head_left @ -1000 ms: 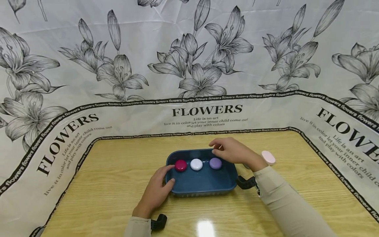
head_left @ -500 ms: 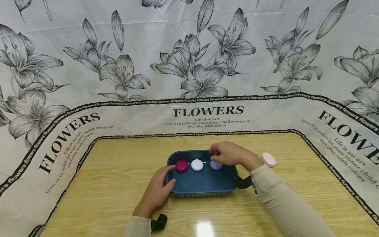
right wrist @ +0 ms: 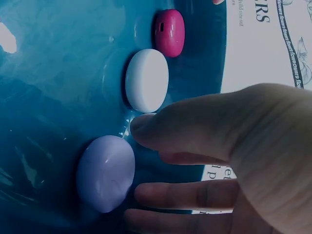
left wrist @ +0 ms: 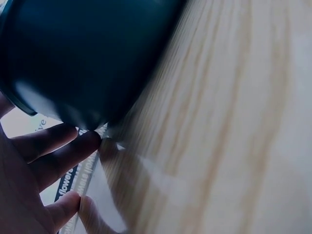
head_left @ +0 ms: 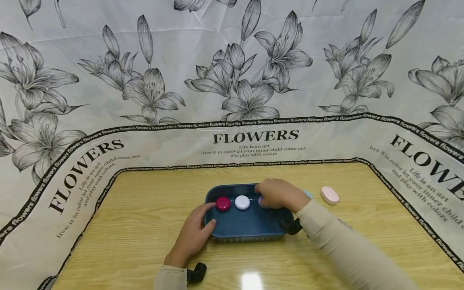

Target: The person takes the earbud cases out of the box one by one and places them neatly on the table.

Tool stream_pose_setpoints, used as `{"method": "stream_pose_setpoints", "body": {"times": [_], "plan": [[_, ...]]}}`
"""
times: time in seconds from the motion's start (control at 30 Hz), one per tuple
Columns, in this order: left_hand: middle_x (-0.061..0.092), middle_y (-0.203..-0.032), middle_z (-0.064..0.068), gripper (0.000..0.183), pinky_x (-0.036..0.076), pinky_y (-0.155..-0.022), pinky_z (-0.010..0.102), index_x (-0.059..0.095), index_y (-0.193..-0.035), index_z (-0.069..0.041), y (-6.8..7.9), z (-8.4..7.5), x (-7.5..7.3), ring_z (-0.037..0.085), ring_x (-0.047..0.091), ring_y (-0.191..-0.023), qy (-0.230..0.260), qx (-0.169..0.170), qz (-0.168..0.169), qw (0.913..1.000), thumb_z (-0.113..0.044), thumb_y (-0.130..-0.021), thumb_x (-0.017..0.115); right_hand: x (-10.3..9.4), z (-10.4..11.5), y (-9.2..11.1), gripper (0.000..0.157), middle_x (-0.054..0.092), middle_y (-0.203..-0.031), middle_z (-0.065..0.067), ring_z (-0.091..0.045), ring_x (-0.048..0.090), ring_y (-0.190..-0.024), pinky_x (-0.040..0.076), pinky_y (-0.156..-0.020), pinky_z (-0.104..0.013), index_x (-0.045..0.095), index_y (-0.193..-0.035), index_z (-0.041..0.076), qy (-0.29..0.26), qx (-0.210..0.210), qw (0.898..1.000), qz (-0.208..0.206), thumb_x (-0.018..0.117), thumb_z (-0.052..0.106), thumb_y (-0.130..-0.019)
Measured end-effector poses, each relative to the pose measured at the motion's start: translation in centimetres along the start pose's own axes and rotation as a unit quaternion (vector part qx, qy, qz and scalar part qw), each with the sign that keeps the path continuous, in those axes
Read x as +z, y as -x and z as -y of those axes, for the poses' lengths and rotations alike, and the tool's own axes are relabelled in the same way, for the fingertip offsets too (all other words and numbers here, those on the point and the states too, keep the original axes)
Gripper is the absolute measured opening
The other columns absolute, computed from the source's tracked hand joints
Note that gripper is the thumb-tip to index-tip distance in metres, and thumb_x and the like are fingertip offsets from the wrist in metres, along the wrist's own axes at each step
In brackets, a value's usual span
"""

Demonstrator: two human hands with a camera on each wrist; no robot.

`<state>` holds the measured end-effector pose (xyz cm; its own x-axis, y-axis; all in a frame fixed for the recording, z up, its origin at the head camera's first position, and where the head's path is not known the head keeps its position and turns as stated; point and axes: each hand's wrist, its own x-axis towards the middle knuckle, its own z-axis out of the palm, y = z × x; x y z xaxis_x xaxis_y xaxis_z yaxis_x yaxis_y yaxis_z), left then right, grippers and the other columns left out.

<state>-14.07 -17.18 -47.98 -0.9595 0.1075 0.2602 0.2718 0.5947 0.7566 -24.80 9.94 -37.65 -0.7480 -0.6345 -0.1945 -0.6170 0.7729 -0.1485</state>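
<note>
A dark blue tub holds three glossy pebble-shaped pieces in a row: a crimson one, a white one and a purple one. The crimson piece has a small dark slot, seen in the right wrist view. My right hand reaches in over the tub's right end. In the right wrist view its thumb and fingers are spread beside the purple piece, with a gap to it. My left hand rests against the tub's left end; in the left wrist view its extended fingers lie by the outer wall.
To the right of the tub, a pale pink oval piece sits on the wooden table. A light blue thing shows partly behind my right forearm. A flower-printed cloth stands around the table's back and sides.
My right hand has come down from the tub's back right rim onto the purple piece, covering most of it in the head view. My left hand has stayed at the tub's left end.
</note>
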Motion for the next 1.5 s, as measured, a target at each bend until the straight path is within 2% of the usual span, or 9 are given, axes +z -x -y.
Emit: {"method": "stream_pose_setpoints", "body": {"times": [0.13, 0.33, 0.57, 0.73, 0.93, 1.1, 1.23, 1.4, 1.5], "plan": [[0.054, -0.142, 0.0, 0.046, 0.037, -0.112, 0.049, 0.057, -0.141, -0.016, 0.0, -0.2, -0.1, 0.022, 0.046, -0.136, -0.001, 0.003, -0.001, 1.0, -0.018, -0.095, 0.065, 0.2, 0.5, -0.1, 0.015, 0.062, -0.084, -0.005, -0.019, 0.052, -0.068, 0.049, -0.067, -0.041, 0.07, -0.104, 0.005, 0.018, -0.008, 1.0, 0.005, 0.064, 0.007, -0.09], [0.055, -0.141, -0.001, 0.046, 0.038, -0.111, 0.048, 0.058, -0.14, -0.016, 0.0, -0.1, -0.4, 0.021, 0.047, -0.134, -0.009, 0.009, -0.007, 0.9999, -0.018, -0.094, 0.066, 0.3, 0.8, -0.3, 0.011, 0.059, -0.079, -0.004, -0.019, 0.049, -0.066, 0.046, -0.063, -0.039, 0.068, -0.101, 0.006, 0.021, -0.011, 1.0, 0.02, 0.063, 0.006, -0.091], [0.055, -0.141, 0.001, 0.045, 0.038, -0.111, 0.049, 0.058, -0.14, -0.016, 0.1, 0.0, -0.3, 0.022, 0.047, -0.134, -0.006, 0.006, -0.004, 1.0, -0.018, -0.095, 0.065, 0.2, 1.0, -0.5, 0.015, 0.066, -0.092, -0.004, -0.016, 0.055, -0.073, 0.052, -0.072, -0.037, 0.072, -0.106, 0.005, 0.023, -0.017, 0.999, 0.045, 0.065, 0.006, -0.092], [0.054, -0.141, -0.001, 0.046, 0.037, -0.111, 0.048, 0.058, -0.14, -0.018, 0.0, 0.0, 0.0, 0.02, 0.046, -0.135, 0.002, 0.003, -0.001, 1.0, -0.019, -0.095, 0.065, 0.5, 0.9, -0.6, 0.004, 0.059, -0.08, 0.0, -0.017, 0.05, -0.069, 0.047, -0.065, -0.035, 0.07, -0.09, 0.008, 0.036, -0.014, 0.998, 0.055, 0.069, 0.005, -0.088], [0.054, -0.142, 0.0, 0.046, 0.037, -0.111, 0.051, 0.057, -0.14, -0.017, 0.7, 0.2, 0.3, 0.023, 0.046, -0.135, -0.002, -0.009, 0.005, 0.9999, -0.02, -0.095, 0.065, 1.4, 1.2, -0.7, 0.01, 0.048, -0.069, 0.002, -0.015, 0.04, -0.063, 0.035, -0.059, -0.032, 0.063, -0.079, 0.01, 0.03, -0.027, 0.996, 0.075, 0.068, 0.002, -0.084], [0.053, -0.143, -0.001, 0.045, 0.036, -0.112, 0.049, 0.057, -0.141, -0.018, 0.4, 0.0, 0.1, 0.021, 0.045, -0.136, -0.001, -0.009, 0.007, 0.9999, -0.019, -0.096, 0.064, 1.0, 1.5, -0.9, 0.009, 0.051, -0.072, 0.001, -0.017, 0.041, -0.066, 0.036, -0.06, -0.034, 0.063, -0.082, 0.011, 0.048, -0.012, 0.996, 0.08, 0.067, 0.003, -0.083], [0.053, -0.143, 0.001, 0.045, 0.036, -0.112, 0.05, 0.057, -0.141, -0.016, 0.1, -0.3, 0.0, 0.023, 0.046, -0.136, 0.001, 0.0, 0.002, 1.0, -0.018, -0.096, 0.064, 0.5, 1.6, -1.1, 0.013, 0.051, -0.072, 0.001, -0.018, 0.041, -0.065, 0.036, -0.058, -0.035, 0.062, -0.076, 0.013, 0.061, 0.005, 0.995, 0.075, 0.069, 0.001, -0.077], [0.054, -0.142, 0.002, 0.045, 0.037, -0.112, 0.05, 0.057, -0.14, -0.016, 0.7, -0.2, -0.2, 0.024, 0.046, -0.136, -0.001, -0.008, 0.01, 0.9999, -0.018, -0.096, 0.065, 1.0, 2.1, -1.2, 0.021, 0.05, -0.069, 0.004, -0.015, 0.039, -0.063, 0.035, -0.056, -0.032, 0.06, -0.07, 0.017, 0.067, 0.005, 0.994, 0.09, 0.073, 0.001, -0.073], [0.054, -0.142, 0.001, 0.045, 0.036, -0.112, 0.049, 0.058, -0.14, -0.016, 0.9, -0.1, -0.2, 0.022, 0.046, -0.136, 0.001, -0.018, 0.013, 0.9998, -0.018, -0.096, 0.065, 1.1, 2.4, -1.0, 0.022, 0.05, -0.067, 0.005, -0.013, 0.04, -0.062, 0.035, -0.055, -0.03, 0.057, -0.07, 0.018, 0.05, -0.003, 0.994, 0.097, 0.073, 0.002, -0.073]]}}
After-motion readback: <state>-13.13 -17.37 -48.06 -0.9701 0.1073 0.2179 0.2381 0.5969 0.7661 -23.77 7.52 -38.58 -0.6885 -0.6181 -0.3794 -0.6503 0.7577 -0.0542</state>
